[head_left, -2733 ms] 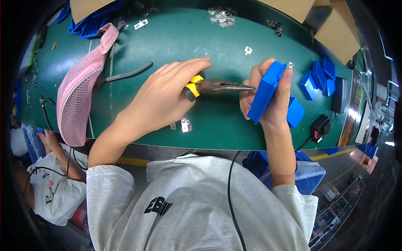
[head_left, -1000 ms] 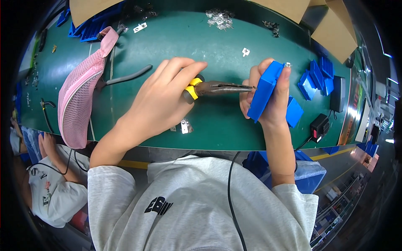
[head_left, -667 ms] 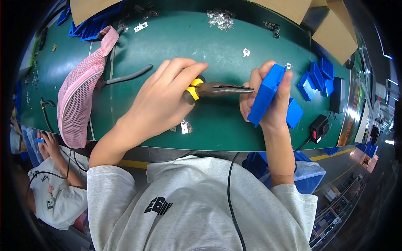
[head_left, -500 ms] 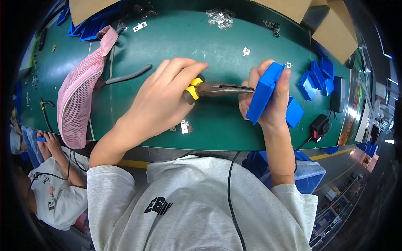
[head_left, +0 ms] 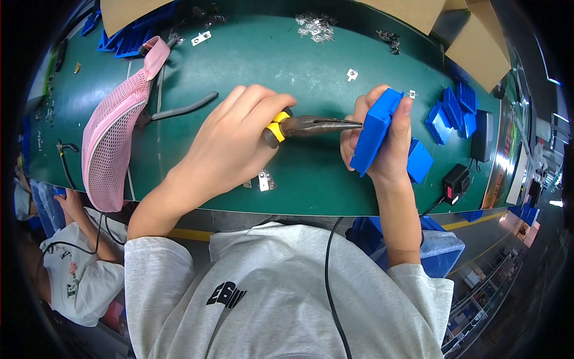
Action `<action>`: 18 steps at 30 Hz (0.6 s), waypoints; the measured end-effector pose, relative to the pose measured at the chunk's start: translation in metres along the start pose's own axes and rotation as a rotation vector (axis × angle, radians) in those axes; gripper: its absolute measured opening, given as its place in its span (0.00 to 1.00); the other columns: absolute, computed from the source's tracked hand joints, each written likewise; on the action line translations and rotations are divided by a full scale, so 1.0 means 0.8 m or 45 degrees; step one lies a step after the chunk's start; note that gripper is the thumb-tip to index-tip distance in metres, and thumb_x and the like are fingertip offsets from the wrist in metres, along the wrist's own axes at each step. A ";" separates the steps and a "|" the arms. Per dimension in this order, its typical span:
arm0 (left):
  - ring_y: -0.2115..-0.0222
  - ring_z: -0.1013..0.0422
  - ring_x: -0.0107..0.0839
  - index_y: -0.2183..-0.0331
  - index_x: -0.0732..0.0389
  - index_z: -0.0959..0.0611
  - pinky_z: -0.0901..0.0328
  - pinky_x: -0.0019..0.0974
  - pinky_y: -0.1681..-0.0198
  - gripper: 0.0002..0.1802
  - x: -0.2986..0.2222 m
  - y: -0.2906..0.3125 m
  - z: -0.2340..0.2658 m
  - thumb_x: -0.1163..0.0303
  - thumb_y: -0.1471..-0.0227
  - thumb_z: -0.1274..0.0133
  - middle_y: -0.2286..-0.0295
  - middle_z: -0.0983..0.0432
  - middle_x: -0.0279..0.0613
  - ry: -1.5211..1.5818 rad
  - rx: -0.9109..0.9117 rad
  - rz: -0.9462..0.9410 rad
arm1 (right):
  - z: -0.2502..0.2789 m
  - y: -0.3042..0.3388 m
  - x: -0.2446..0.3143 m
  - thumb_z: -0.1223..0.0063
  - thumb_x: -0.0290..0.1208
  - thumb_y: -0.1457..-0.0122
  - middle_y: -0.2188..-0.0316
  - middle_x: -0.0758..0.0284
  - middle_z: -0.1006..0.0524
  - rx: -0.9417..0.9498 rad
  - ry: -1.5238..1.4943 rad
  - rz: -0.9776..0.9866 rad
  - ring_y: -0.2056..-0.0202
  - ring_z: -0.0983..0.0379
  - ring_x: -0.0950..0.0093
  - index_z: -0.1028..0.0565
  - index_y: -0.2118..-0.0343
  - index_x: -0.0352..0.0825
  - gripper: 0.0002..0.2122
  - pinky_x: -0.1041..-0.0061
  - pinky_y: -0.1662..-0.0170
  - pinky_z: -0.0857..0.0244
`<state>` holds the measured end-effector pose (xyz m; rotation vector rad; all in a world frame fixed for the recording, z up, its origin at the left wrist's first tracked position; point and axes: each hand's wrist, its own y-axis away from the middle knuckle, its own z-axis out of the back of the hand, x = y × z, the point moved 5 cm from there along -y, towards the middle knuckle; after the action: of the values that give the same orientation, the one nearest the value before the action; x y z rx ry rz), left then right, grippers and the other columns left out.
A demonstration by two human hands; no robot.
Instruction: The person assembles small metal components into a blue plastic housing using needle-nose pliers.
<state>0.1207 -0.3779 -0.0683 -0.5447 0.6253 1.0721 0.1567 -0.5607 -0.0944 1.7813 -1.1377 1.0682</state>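
Observation:
My left hand grips long-nose pliers with yellow and black handles. Their tips point right and touch the edge of a flat blue plastic part. My right hand holds that blue part upright on edge, thumb on one side, fingers on the other. Both hands hover over a green mat. A small metal clip sits at the part's top corner by my fingertip. Two small metal clips lie on the mat under my left wrist.
A pink mesh bag lies at the left, with a dark-handled tool beside it. Several blue parts are stacked at the right, near a black adapter. Loose metal clips lie at the far edge. Another person sits at lower left.
Almost nothing differs. The pliers and blue part stay together, with only slight shifts of my hands.

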 end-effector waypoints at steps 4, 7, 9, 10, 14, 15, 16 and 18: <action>0.61 0.34 0.44 0.56 0.62 0.27 0.38 0.39 0.58 0.31 0.000 0.001 0.000 0.86 0.70 0.45 0.63 0.31 0.46 -0.008 -0.007 0.007 | -0.002 0.001 -0.001 0.70 0.60 0.39 0.88 0.67 0.37 -0.027 -0.010 -0.073 0.93 0.41 0.75 0.40 0.70 0.37 0.25 0.77 0.94 0.45; 0.61 0.34 0.44 0.56 0.62 0.27 0.38 0.39 0.57 0.31 0.000 0.001 0.000 0.86 0.70 0.45 0.63 0.32 0.46 -0.007 -0.024 0.011 | 0.004 0.004 -0.010 0.64 0.63 0.43 0.80 0.64 0.29 0.011 -0.185 -0.219 0.84 0.30 0.76 0.33 0.69 0.33 0.29 0.79 0.83 0.33; 0.61 0.34 0.44 0.56 0.62 0.27 0.38 0.39 0.57 0.31 0.000 0.000 0.000 0.86 0.70 0.45 0.63 0.32 0.45 -0.006 -0.026 0.016 | 0.001 0.004 -0.014 0.65 0.63 0.43 0.81 0.63 0.29 0.038 -0.253 -0.205 0.85 0.30 0.75 0.33 0.69 0.33 0.29 0.78 0.84 0.34; 0.61 0.34 0.44 0.56 0.62 0.27 0.38 0.39 0.57 0.31 0.001 0.000 -0.001 0.86 0.70 0.45 0.63 0.32 0.45 -0.004 -0.028 0.020 | -0.002 0.004 -0.015 0.65 0.63 0.43 0.82 0.62 0.28 0.065 -0.320 -0.191 0.86 0.30 0.73 0.33 0.69 0.33 0.29 0.77 0.85 0.34; 0.61 0.34 0.44 0.57 0.62 0.27 0.38 0.39 0.57 0.31 0.001 -0.002 -0.002 0.86 0.70 0.45 0.63 0.32 0.45 0.010 -0.027 0.026 | -0.006 0.007 -0.014 0.67 0.63 0.43 0.83 0.61 0.29 0.064 -0.423 -0.207 0.86 0.31 0.72 0.34 0.70 0.34 0.29 0.76 0.85 0.35; 0.61 0.34 0.44 0.58 0.62 0.27 0.38 0.39 0.57 0.30 0.001 -0.001 -0.002 0.86 0.70 0.45 0.63 0.32 0.46 0.007 -0.029 0.022 | -0.007 0.006 -0.015 0.67 0.63 0.43 0.83 0.61 0.29 0.058 -0.448 -0.211 0.87 0.31 0.72 0.34 0.70 0.34 0.29 0.75 0.86 0.35; 0.61 0.35 0.45 0.59 0.62 0.27 0.39 0.39 0.57 0.29 0.002 -0.001 -0.002 0.86 0.71 0.45 0.64 0.32 0.46 0.005 -0.030 0.018 | -0.008 0.006 -0.017 0.67 0.64 0.43 0.83 0.61 0.29 0.052 -0.473 -0.215 0.87 0.31 0.71 0.34 0.69 0.34 0.30 0.75 0.86 0.35; 0.61 0.35 0.45 0.60 0.63 0.27 0.39 0.39 0.57 0.28 0.001 -0.001 0.001 0.86 0.71 0.46 0.64 0.32 0.46 -0.032 -0.028 0.008 | -0.007 0.006 -0.019 0.67 0.64 0.43 0.83 0.61 0.29 0.072 -0.441 -0.209 0.87 0.31 0.71 0.34 0.69 0.34 0.30 0.75 0.86 0.35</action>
<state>0.1217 -0.3774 -0.0684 -0.5479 0.5937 1.0914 0.1473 -0.5524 -0.1054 2.1215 -1.1448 0.7181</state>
